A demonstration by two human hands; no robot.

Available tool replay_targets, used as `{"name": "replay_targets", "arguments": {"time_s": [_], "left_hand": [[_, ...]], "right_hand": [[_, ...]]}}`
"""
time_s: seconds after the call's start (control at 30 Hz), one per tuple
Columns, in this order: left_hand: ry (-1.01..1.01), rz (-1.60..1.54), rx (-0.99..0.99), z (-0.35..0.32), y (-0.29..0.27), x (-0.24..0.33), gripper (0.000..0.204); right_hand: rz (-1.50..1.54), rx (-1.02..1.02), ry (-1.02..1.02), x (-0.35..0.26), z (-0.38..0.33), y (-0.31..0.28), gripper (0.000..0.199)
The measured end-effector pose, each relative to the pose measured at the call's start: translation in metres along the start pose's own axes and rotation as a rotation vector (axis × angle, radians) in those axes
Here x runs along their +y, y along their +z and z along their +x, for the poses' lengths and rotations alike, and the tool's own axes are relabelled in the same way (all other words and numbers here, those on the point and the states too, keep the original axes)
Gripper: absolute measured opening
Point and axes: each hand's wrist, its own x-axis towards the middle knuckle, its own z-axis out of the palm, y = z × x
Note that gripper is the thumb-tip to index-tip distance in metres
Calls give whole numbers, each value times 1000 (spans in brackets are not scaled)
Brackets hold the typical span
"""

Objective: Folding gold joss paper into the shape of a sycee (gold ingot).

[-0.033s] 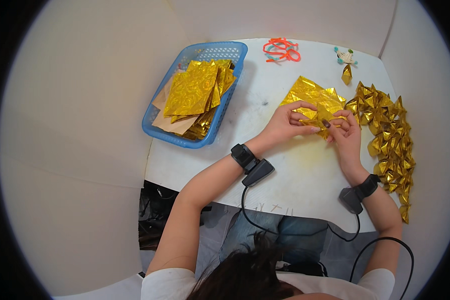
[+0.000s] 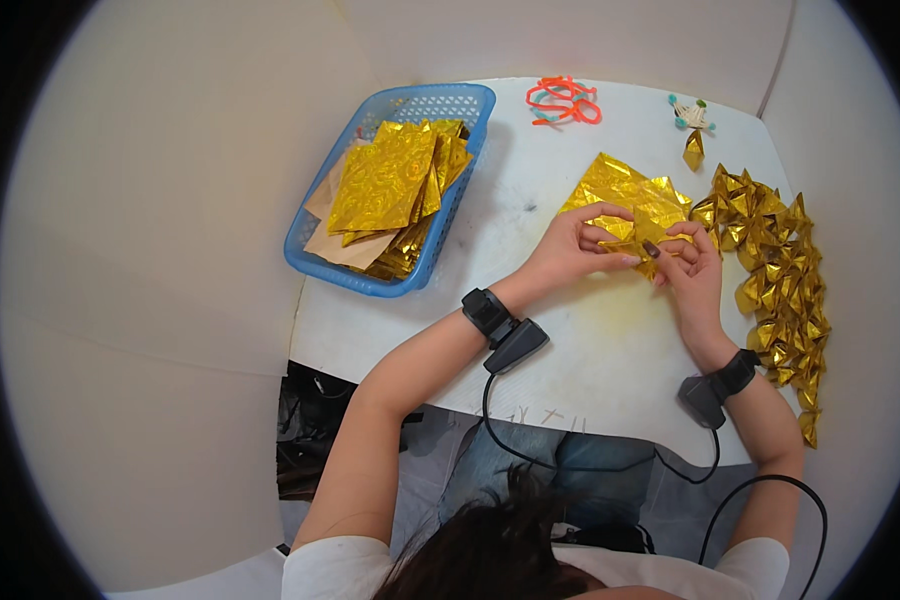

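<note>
Between my two hands is a piece of gold foil paper [image 2: 652, 222], partly folded, with its lower part hidden by the fingers. My left hand [image 2: 582, 245] pinches its left side between thumb and fingers. From the right, my right hand [image 2: 692, 265] grips the same piece, its thumb pressed on the front. Flat gold foil sheets [image 2: 602, 183] lie on the white table just behind the hands. Close to my right hand, a long cluster of folded gold foil pieces [image 2: 775, 270] with pointed tips runs down the table's right side.
A blue plastic basket [image 2: 305, 262] at the left holds stacked gold sheets [image 2: 382, 180] and brown paper. Orange and teal loops [image 2: 565, 102] lie at the back. A small white-and-teal item [image 2: 690, 112] and one folded gold piece [image 2: 693, 150] sit back right. Black cables hang from both wrist bands.
</note>
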Motion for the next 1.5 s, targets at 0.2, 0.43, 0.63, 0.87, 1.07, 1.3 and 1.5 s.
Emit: {"name": "replay_targets", "arguments": {"time_s": [0.2,0.43,0.63,0.87,1.07,1.3,1.5], "left_hand": [[-16,37,-5,1,-4,-4,44],[0,67,-1,2,-6,-12,46],[8,103,-41,1,-7,-13,49],[-56,-131,-196,-2,3,5,50],[-140,-177,-319,-4,1,10,54],[-124,-224,-359,-3,2,8,53],[-146,-173,-383,-5,2,16,54]], "right_hand": [[-23,-42,33,0,0,-1,25],[-32,-126,46,0,-1,-1,22],[-21,-148,29,3,-1,0,20],[25,-194,42,1,-2,-2,21],[49,-237,40,-1,-3,-1,22],[75,-241,44,-2,-4,1,23],[71,-246,66,-4,-6,0,24]]}}
